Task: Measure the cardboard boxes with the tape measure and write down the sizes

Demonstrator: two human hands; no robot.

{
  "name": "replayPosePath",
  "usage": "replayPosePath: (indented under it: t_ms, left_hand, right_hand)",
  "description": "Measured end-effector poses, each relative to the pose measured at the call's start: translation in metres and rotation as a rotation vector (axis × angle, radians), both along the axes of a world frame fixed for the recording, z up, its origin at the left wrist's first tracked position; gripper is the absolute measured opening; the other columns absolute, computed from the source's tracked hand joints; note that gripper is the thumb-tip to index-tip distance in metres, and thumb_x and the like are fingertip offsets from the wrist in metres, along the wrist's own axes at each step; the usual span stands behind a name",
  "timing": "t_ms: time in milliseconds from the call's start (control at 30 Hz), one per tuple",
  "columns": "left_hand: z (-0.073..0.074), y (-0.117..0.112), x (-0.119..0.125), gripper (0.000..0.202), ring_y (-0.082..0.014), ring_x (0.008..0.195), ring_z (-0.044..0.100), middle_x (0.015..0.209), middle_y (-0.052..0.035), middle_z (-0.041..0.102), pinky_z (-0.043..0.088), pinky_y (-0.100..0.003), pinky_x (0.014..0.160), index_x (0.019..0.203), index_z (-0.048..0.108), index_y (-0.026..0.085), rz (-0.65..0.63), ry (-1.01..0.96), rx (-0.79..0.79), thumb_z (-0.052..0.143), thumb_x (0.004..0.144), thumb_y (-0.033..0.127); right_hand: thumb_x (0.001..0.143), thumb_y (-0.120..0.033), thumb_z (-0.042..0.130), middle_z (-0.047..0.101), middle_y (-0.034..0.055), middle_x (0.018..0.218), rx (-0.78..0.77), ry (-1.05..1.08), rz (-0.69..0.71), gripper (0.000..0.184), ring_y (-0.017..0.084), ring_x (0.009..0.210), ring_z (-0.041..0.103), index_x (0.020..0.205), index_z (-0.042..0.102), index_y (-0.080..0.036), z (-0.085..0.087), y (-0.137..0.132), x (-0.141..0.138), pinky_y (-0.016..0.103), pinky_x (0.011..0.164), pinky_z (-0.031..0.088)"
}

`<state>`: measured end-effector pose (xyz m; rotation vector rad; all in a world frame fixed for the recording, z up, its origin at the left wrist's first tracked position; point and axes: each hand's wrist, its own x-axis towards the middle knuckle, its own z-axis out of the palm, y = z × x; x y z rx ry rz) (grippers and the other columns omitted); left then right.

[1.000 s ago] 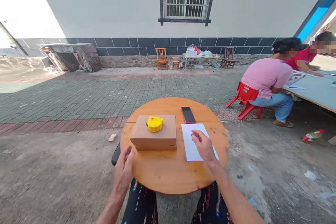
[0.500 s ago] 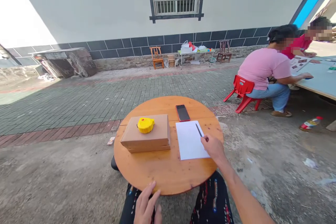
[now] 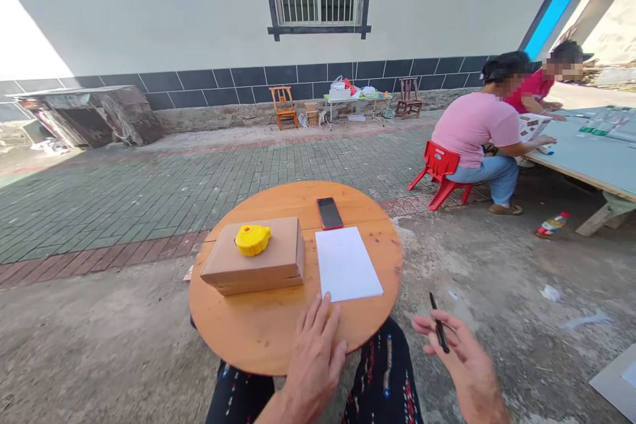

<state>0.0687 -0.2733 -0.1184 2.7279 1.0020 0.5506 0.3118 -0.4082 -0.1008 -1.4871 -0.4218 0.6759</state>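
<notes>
Head view: right of the white rectangular paper sheet [image 3: 345, 264], our right hand [image 3: 464, 356] pinches a slim black pen [image 3: 440, 329]; our left hand [image 3: 315, 352] lies loosely spread beside the sheet's near edge.

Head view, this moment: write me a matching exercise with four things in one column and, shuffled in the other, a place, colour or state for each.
Things:
1. Tape measure
2. Phone
3. Pen
4. Paper

Descriptions:
A. Held in the right hand
B. White, lying flat on the round table
C. On top of the cardboard box
D. Dark screen with a red edge

Right pairs: 1-C, 2-D, 3-A, 4-B
</notes>
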Motion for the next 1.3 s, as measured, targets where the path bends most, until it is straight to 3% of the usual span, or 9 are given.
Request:
replayPosePath:
  t_ms: [100, 200, 333, 567, 700, 833, 933, 1100, 1300]
  left_hand:
    - [0.002, 0.010, 0.015, 0.055, -0.0325, 0.145, 0.034, 0.157, -0.0106, 0.037, 0.035, -0.054, 0.117, 0.146, 0.048, 0.018, -0.012, 0.081, -0.070, 0.051, 0.094, 0.035]
    - [-0.006, 0.015, 0.018, 0.052, -0.0312, 0.145, 0.036, 0.156, -0.0097, 0.039, 0.032, -0.054, 0.118, 0.145, 0.049, 0.019, -0.030, 0.116, -0.055, 0.045, 0.097, 0.037]
    - [-0.014, 0.015, 0.017, 0.049, -0.0295, 0.144, 0.038, 0.156, -0.0089, 0.040, 0.034, -0.052, 0.118, 0.145, 0.049, 0.020, -0.026, 0.097, 0.010, 0.043, 0.098, 0.034]
    - [-0.014, 0.019, 0.011, 0.047, -0.0278, 0.142, 0.040, 0.155, -0.0069, 0.043, 0.034, -0.049, 0.118, 0.143, 0.051, 0.022, -0.083, 0.077, 0.012, 0.044, 0.098, 0.036]
    - [-0.011, 0.019, 0.006, 0.046, -0.0265, 0.143, 0.039, 0.154, -0.0053, 0.044, 0.033, -0.047, 0.119, 0.141, 0.053, 0.022, -0.111, 0.075, -0.007, 0.046, 0.098, 0.036]
    - [-0.013, 0.015, 0.006, 0.046, -0.0267, 0.145, 0.034, 0.157, -0.0050, 0.040, 0.032, -0.047, 0.120, 0.141, 0.052, 0.025, -0.079, 0.036, -0.012, 0.047, 0.097, 0.036]
    - [-0.016, 0.013, 0.007, 0.051, -0.0309, 0.148, 0.029, 0.160, -0.0097, 0.032, 0.032, -0.050, 0.118, 0.147, 0.047, 0.023, 0.035, 0.017, -0.030, 0.046, 0.097, 0.036]
    - [-0.023, 0.015, 0.009, 0.058, -0.0314, 0.145, 0.035, 0.155, -0.0139, 0.042, 0.030, -0.051, 0.118, 0.151, 0.040, 0.017, 0.087, 0.029, -0.032, 0.044, 0.097, 0.039]
    - [-0.027, 0.017, 0.008, 0.052, -0.0278, 0.140, 0.043, 0.150, -0.0120, 0.049, 0.034, -0.049, 0.116, 0.147, 0.046, 0.017, 0.104, -0.019, 0.036, 0.043, 0.097, 0.033]
  right_hand:
    - [0.063, -0.060, 0.082, 0.075, 0.0089, 0.075, -0.028, 0.038, -0.232, 0.057, 0.027, 0.069, 0.072, 0.097, 0.063, -0.020, -0.016, -0.023, -0.006, 0.033, 0.055, 0.055]
    - [0.070, -0.066, 0.074, 0.064, 0.0002, 0.059, 0.004, 0.079, -0.316, 0.056, 0.018, 0.048, 0.059, 0.098, 0.066, -0.018, -0.025, -0.037, -0.011, 0.030, 0.046, 0.048]
    - [0.072, -0.063, 0.074, 0.056, -0.0029, 0.058, 0.069, 0.117, -0.305, 0.052, 0.013, 0.045, 0.052, 0.096, 0.069, -0.018, -0.017, -0.032, -0.018, 0.028, 0.044, 0.043]
    - [0.073, -0.055, 0.076, 0.048, -0.0052, 0.052, 0.207, 0.089, -0.167, 0.039, 0.012, 0.046, 0.052, 0.069, 0.061, -0.020, 0.000, -0.002, -0.038, 0.025, 0.046, 0.043]
    - [0.077, -0.062, 0.069, 0.058, -0.0018, 0.058, 0.184, 0.121, -0.160, 0.044, 0.017, 0.052, 0.059, 0.090, 0.067, -0.020, 0.000, 0.002, -0.041, 0.027, 0.046, 0.046]
    - [0.086, -0.059, 0.061, 0.075, 0.0074, 0.098, 0.062, -0.144, -0.097, 0.047, 0.024, 0.088, 0.070, 0.112, 0.066, -0.020, -0.001, 0.023, -0.031, 0.033, 0.073, 0.057]
    - [0.092, -0.056, 0.052, 0.069, 0.0095, 0.124, 0.035, -0.441, 0.024, 0.046, 0.026, 0.116, 0.064, 0.122, 0.062, -0.022, -0.010, 0.057, -0.022, 0.041, 0.100, 0.050]
    - [0.097, -0.054, 0.041, 0.071, 0.0118, 0.121, -0.033, -0.929, 0.016, 0.047, 0.029, 0.111, 0.065, 0.123, 0.063, -0.021, -0.042, 0.100, -0.017, 0.049, 0.099, 0.048]
    - [0.100, -0.049, 0.040, 0.068, 0.0122, 0.125, -0.053, -1.020, -0.023, 0.045, 0.028, 0.113, 0.062, 0.128, 0.060, -0.020, -0.056, 0.090, -0.034, 0.046, 0.095, 0.050]
